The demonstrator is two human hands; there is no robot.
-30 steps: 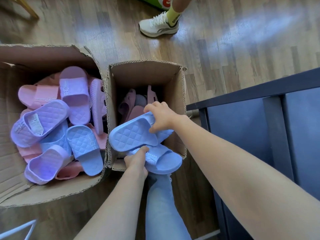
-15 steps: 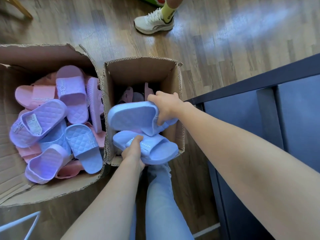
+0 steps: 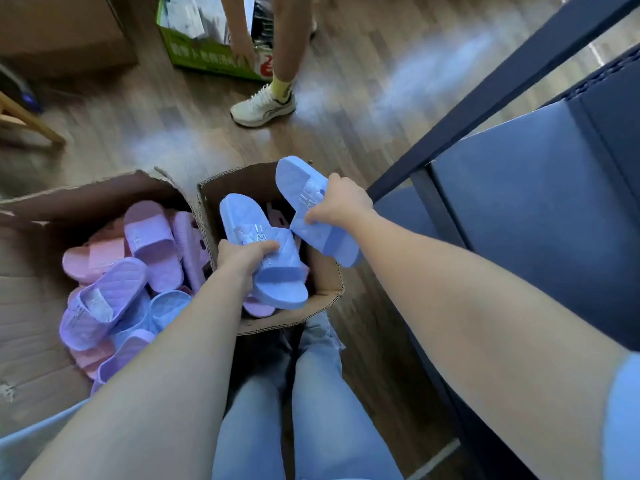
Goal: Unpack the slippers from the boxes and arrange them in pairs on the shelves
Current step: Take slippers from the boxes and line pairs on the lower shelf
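- Our left hand (image 3: pixel 242 259) has its fingers curled over the quilted strap of one blue slipper (image 3: pixel 278 271), sole down, held over the small cardboard box (image 3: pixel 327 296).
- Our right hand (image 3: pixel 341 202) grips the second blue slipper (image 3: pixel 325 237) by its strap, tilted above the box's right rim and near the dark shelf frame (image 3: pixel 485 81).
- Bare wooden floor (image 3: pixel 346 126) lies beyond. Pink and lilac slippers (image 3: pixel 145 237) crowd the larger box (image 3: pixel 34 209) on the left.

White sneaker (image 3: pixel 262 106) near green carton (image 3: pixel 207 60) on wooden floor (image 3: pixel 363 133)
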